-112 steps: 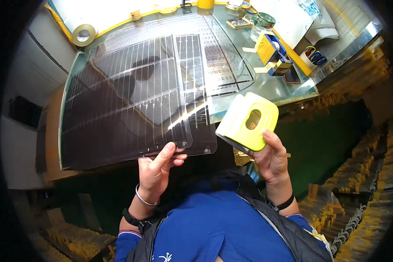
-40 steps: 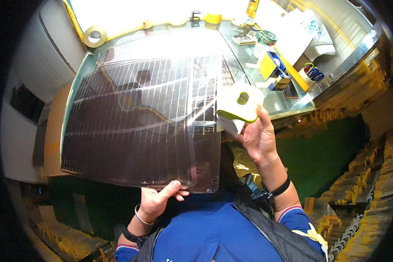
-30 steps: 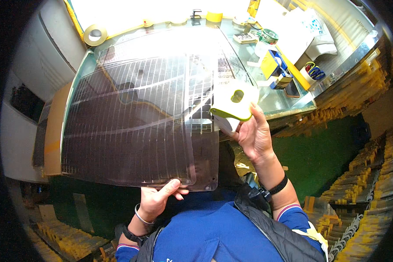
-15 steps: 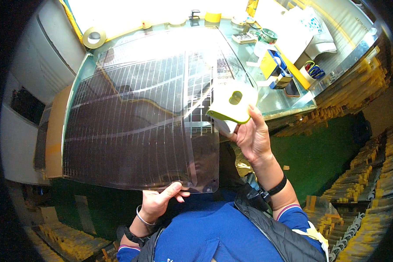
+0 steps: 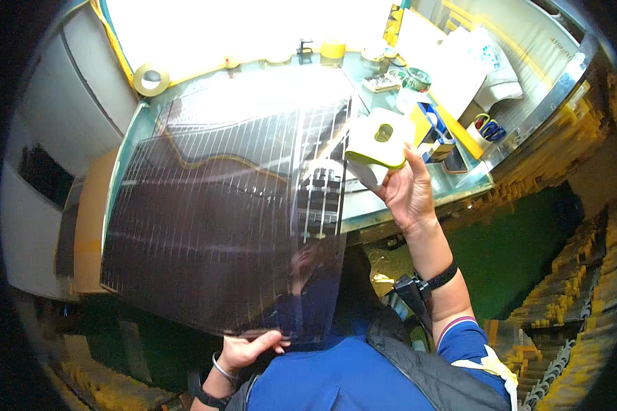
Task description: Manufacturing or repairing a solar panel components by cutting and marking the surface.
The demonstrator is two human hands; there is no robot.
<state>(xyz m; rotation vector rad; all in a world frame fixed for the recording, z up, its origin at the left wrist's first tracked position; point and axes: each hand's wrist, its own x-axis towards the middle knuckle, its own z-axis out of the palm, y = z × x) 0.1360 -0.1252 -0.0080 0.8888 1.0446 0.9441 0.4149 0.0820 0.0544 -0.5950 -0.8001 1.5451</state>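
A: What's the biggest thing there?

B: The glass-topped desk (image 5: 452,183), with a strip of yellow along its far side.

A: And after that?

B: The dark sheet (image 5: 206,233), thin and glossy, ruled with pale lines. Its far part is over the desk, washed out by glare, and its near part reaches past the front edge toward the person's blue shirt.

A: Is anyone holding it?

B: Yes, the left hand (image 5: 250,351). Its grip is clamped on the near edge, thumb on top and fingers partly hidden underneath.

A: What about the right hand (image 5: 408,186)?

B: That grip is closed around the hole punch (image 5: 373,149), which is pale on top with a lime-green rim and an oval opening. It's raised beside the right edge of the sheet. I can't tell whether the two touch.

A: Anything smaller around them?

B: Just beyond the right hand stands a blue and yellow tape dispenser (image 5: 437,131). Well apart, at the far left corner, is a roll of tape (image 5: 139,79). Right of the dispenser there's a cup of scissors (image 5: 485,129).

A: And the smallest?

B: A dark phone (image 5: 454,162), lying near the desk's front edge.
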